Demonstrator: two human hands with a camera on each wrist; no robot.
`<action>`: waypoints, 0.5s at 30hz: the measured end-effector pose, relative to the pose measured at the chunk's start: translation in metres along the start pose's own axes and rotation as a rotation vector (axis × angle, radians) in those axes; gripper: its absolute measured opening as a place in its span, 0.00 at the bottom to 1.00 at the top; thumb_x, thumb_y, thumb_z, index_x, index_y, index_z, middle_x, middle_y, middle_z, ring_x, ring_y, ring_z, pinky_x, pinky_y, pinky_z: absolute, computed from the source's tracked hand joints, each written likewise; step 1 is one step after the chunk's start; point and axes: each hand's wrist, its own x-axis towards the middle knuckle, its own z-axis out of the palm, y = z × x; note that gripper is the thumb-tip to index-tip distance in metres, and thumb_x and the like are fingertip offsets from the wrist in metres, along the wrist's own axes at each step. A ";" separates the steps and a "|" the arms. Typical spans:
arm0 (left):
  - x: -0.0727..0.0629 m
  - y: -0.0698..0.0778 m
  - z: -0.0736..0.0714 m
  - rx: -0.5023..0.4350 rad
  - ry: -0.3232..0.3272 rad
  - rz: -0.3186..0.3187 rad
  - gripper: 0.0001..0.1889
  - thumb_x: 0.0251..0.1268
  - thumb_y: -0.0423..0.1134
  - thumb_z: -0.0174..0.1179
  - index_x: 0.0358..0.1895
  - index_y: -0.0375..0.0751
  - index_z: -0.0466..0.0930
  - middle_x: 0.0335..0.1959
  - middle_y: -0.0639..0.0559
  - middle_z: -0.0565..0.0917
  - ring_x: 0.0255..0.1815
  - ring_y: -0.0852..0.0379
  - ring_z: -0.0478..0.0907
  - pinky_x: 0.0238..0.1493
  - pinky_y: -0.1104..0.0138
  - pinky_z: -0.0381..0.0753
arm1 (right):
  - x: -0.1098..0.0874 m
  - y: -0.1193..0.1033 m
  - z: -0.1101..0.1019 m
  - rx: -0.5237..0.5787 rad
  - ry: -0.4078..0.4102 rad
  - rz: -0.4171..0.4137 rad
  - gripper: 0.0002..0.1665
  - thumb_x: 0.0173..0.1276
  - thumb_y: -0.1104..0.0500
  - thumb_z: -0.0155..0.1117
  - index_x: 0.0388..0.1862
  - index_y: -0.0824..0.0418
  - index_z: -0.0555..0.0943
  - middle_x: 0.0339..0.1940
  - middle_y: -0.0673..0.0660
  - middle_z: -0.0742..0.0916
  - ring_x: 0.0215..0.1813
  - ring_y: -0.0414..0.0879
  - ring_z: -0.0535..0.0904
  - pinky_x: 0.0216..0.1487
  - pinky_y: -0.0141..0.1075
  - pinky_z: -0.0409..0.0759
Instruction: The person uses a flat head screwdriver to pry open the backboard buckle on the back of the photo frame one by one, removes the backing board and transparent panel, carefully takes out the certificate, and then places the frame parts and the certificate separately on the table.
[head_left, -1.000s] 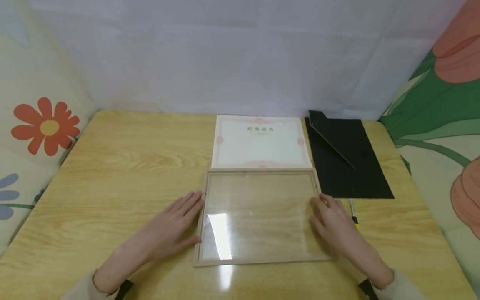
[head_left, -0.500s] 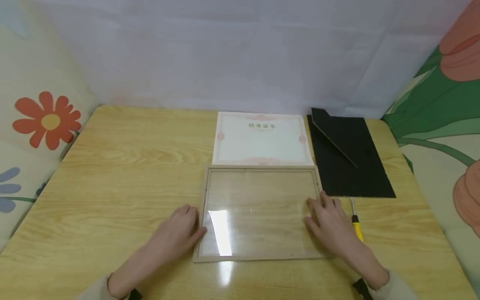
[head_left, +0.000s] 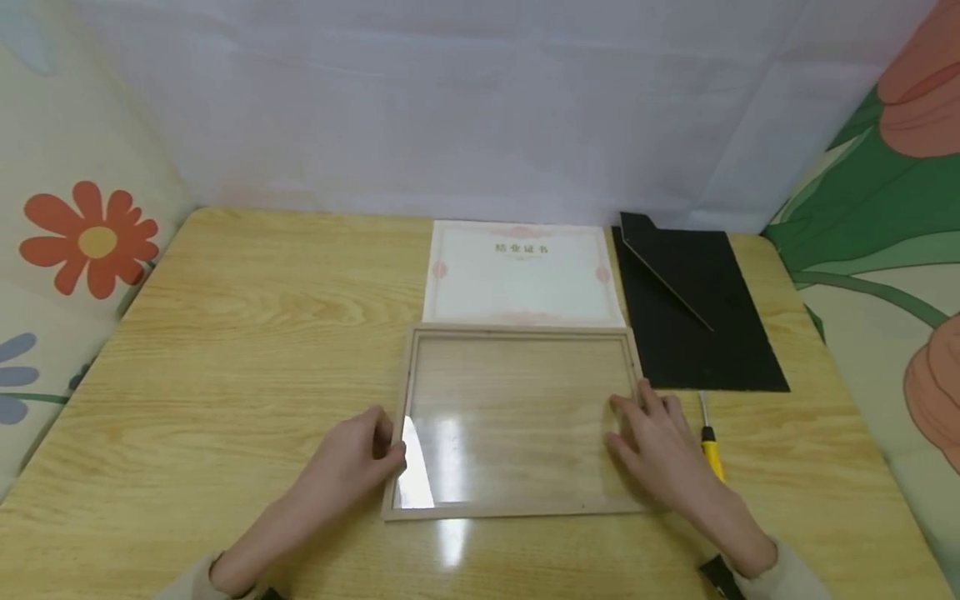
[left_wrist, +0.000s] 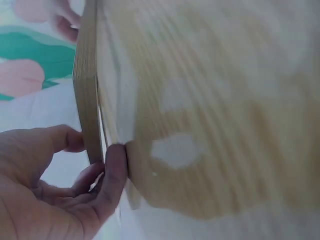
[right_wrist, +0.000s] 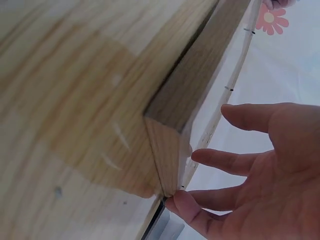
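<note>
A pale wooden picture frame [head_left: 517,510] with a clear, shiny pane [head_left: 517,417] lies in the middle of the table in the head view. Its left side looks slightly raised. My left hand [head_left: 348,454] pinches that left side, thumb above and fingers curled below the edge. The left wrist view shows the left fingertips [left_wrist: 116,157] against the wood. Across from it, my right hand [head_left: 663,446] stays at the frame's right side, fingers spread and fairly straight. Seen from the right wrist, a right fingertip [right_wrist: 182,202] meets the frame's corner.
Behind the frame lies a white certificate [head_left: 522,283] with a pink border. To its right is a black backing board [head_left: 712,350] with a stand leg [head_left: 660,279]. A yellow-handled screwdriver [head_left: 711,450] lies beside my right hand.
My left hand has gone from lying along the frame's left edge to pinching it, and that side has risen a little. The right fingers have spread slightly over the right edge.
</note>
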 end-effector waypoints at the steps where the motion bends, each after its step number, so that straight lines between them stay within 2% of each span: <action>1: 0.000 -0.001 0.000 -0.051 -0.003 -0.019 0.08 0.56 0.29 0.62 0.29 0.39 0.71 0.21 0.55 0.75 0.23 0.62 0.71 0.22 0.70 0.74 | 0.000 0.000 0.000 0.001 0.001 -0.001 0.26 0.62 0.56 0.71 0.57 0.67 0.78 0.62 0.81 0.70 0.50 0.71 0.71 0.47 0.60 0.75; 7: -0.003 -0.006 0.000 -0.356 -0.041 -0.155 0.09 0.62 0.29 0.64 0.36 0.30 0.72 0.28 0.48 0.80 0.29 0.59 0.78 0.29 0.71 0.79 | -0.001 -0.001 -0.002 -0.004 -0.007 -0.003 0.28 0.62 0.56 0.71 0.58 0.67 0.78 0.63 0.82 0.68 0.51 0.71 0.71 0.48 0.60 0.74; 10: -0.002 -0.010 -0.002 -0.534 -0.099 -0.223 0.14 0.63 0.30 0.63 0.44 0.25 0.69 0.31 0.45 0.82 0.31 0.58 0.79 0.31 0.70 0.81 | -0.001 -0.001 -0.001 -0.008 -0.007 -0.005 0.28 0.62 0.56 0.71 0.58 0.68 0.78 0.63 0.82 0.68 0.52 0.72 0.70 0.49 0.60 0.73; 13: -0.002 -0.013 -0.004 -0.682 -0.168 -0.248 0.22 0.65 0.30 0.61 0.54 0.18 0.64 0.36 0.40 0.84 0.35 0.58 0.81 0.36 0.68 0.83 | -0.001 -0.001 -0.001 -0.012 -0.006 -0.010 0.29 0.62 0.56 0.71 0.58 0.68 0.77 0.63 0.83 0.68 0.51 0.71 0.71 0.49 0.60 0.73; 15: -0.002 -0.014 -0.005 -0.726 -0.205 -0.248 0.25 0.67 0.31 0.59 0.58 0.15 0.61 0.38 0.37 0.84 0.38 0.59 0.82 0.40 0.69 0.83 | -0.002 -0.002 0.000 -0.013 -0.007 -0.011 0.29 0.61 0.57 0.71 0.58 0.68 0.77 0.63 0.83 0.68 0.51 0.71 0.71 0.50 0.60 0.73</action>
